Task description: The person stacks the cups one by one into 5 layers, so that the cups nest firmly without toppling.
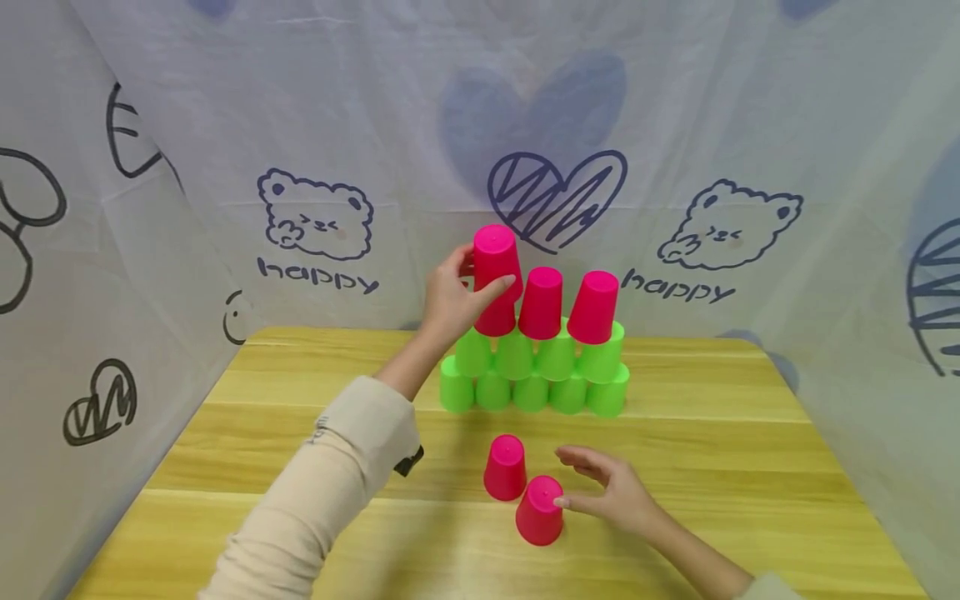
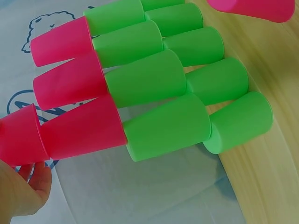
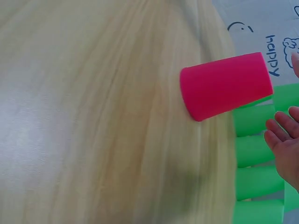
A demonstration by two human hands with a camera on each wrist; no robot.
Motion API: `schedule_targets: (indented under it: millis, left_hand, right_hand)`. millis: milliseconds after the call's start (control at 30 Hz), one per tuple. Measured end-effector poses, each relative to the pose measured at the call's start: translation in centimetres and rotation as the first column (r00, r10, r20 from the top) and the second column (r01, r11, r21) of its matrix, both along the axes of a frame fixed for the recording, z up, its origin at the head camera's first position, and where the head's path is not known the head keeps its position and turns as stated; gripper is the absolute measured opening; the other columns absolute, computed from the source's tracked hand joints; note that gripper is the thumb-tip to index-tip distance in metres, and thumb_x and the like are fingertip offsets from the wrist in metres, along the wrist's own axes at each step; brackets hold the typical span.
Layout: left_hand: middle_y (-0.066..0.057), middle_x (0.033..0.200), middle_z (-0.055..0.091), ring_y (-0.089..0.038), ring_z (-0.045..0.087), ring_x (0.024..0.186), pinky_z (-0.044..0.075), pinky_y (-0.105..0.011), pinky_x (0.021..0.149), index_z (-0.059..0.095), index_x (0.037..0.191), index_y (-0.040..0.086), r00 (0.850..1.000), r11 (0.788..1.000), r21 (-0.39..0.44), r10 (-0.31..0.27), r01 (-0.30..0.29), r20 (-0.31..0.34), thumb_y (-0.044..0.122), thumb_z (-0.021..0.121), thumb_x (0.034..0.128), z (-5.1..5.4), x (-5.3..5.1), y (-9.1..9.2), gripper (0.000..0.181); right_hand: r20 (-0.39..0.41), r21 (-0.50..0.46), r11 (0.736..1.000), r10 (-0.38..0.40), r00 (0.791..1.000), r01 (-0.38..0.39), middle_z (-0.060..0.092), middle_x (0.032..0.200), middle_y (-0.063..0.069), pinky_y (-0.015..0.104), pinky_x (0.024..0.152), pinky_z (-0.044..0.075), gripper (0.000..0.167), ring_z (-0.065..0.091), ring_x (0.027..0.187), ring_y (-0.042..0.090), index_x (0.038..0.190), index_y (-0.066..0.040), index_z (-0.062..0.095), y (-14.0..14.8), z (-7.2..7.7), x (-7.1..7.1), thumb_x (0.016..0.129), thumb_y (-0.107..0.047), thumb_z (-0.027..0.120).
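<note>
My left hand (image 1: 450, 300) grips an upside-down pink cup (image 1: 495, 254) at the upper left of a cup stack. In the left wrist view, the held cup (image 2: 21, 137) meets the base of the leftmost pink cup (image 2: 84, 130) in the row below. That row of three pink cups stands on two rows of green cups (image 1: 531, 390). My right hand (image 1: 615, 492) is beside the front pink cup (image 1: 540, 512) on the table, fingers loosely extended and thumb at its side. Behind that cup stands another pink cup (image 1: 506, 468), also upside down.
The stack is toward the back of a wooden table (image 1: 712, 450). A pale cloth (image 1: 420, 100) with printed bears and hearts hangs behind and along both sides. The two loose pink cups stand in front of the stack.
</note>
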State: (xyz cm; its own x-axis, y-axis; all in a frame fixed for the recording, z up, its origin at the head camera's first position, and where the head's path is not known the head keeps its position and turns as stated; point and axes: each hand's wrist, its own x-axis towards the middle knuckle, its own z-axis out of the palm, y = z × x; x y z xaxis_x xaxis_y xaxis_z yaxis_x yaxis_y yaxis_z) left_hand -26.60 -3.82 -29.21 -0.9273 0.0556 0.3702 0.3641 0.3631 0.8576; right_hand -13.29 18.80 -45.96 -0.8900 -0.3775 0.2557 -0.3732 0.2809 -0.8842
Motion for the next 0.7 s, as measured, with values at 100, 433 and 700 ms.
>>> schedule_targets:
  millis: [100, 433, 700]
  left_hand:
    - [-0.012, 0.117, 0.060, -0.025, 0.055, 0.107, 0.051, -0.037, 0.089, 0.049, 0.129, 0.005, 1.000, 1.000, -0.003, 0.017, -0.016, 0.007, 0.023, 0.072, 0.0806, 0.0, -0.1, 0.2, 0.056]
    - [-0.012, 0.118, 0.061, -0.024, 0.056, 0.109, 0.051, -0.036, 0.089, 0.049, 0.129, 0.005, 0.999, 0.999, -0.010, 0.034, -0.034, 0.002, 0.023, 0.072, 0.0801, 0.3, -0.6, 0.9, 0.057]
    - [-0.012, 0.119, 0.060, -0.024, 0.057, 0.108, 0.053, -0.034, 0.087, 0.048, 0.131, 0.006, 0.999, 0.999, -0.019, 0.046, -0.046, 0.008, 0.023, 0.072, 0.0804, 0.9, -0.9, 1.6, 0.058]
  right_hand:
    - [0.008, -0.016, 1.000, 0.013, 1.000, -0.012, 0.059, 0.116, 0.030, 0.015, 0.095, 0.045, 0.056, 0.055, 0.107, -0.006, 0.120, 0.010, 0.053, 0.0, -0.6, 0.2, 0.074, -0.009, 0.076]
    - [0.069, -0.007, 1.000, 0.023, 0.997, -0.023, 0.056, 0.119, 0.031, 0.018, 0.096, 0.045, 0.060, 0.056, 0.111, 0.003, 0.122, 0.011, 0.052, -0.4, -2.0, 0.6, 0.074, -0.014, 0.077]
    - [0.106, 0.021, 1.000, -0.005, 0.994, 0.003, 0.058, 0.120, 0.027, 0.025, 0.096, 0.048, 0.063, 0.052, 0.108, -0.010, 0.122, 0.010, 0.052, -0.7, -3.0, 0.9, 0.072, -0.017, 0.079]
